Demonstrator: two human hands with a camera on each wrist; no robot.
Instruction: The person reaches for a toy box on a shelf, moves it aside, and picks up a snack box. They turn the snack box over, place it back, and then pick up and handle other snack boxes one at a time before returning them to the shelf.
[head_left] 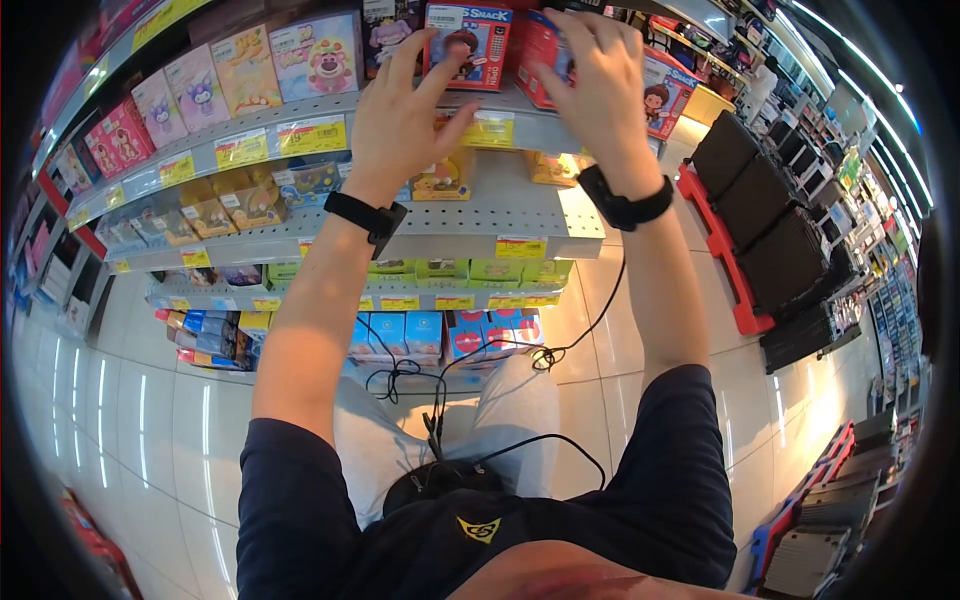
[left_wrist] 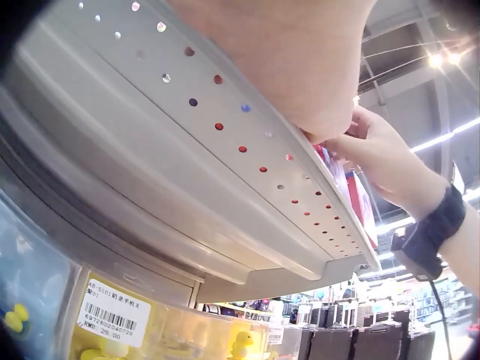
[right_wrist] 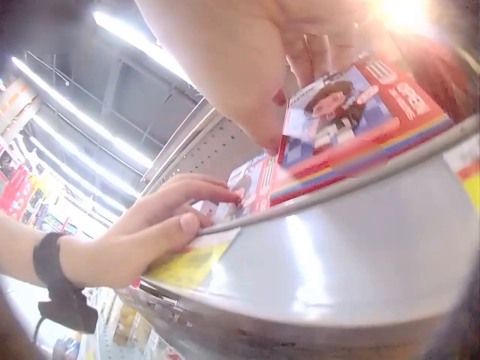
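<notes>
My right hand (head_left: 605,95) grips a red snack-toy box (head_left: 535,72) at the shelf's right end, thumb on one side and fingers over the top. In the right wrist view this box (right_wrist: 352,124) shows a cartoon figure and a rainbow stripe, and stands tilted at the shelf edge. My left hand (head_left: 395,125) reaches up to a second red box (head_left: 490,50) just left of it, fingers extended against its front. The left wrist view looks under the perforated shelf (left_wrist: 225,172), with the right hand (left_wrist: 386,161) beyond; the left fingers are hidden there.
Another red box (head_left: 668,90) stands at the right corner. Pastel cartoon boxes (head_left: 315,58) line the shelf leftward, above yellow price tags (head_left: 312,136). Lower tiers hold yellow duck boxes (head_left: 440,180) and green boxes (head_left: 495,270). Black cables (head_left: 600,310) hang from the wrists. Black cases (head_left: 755,190) stand right.
</notes>
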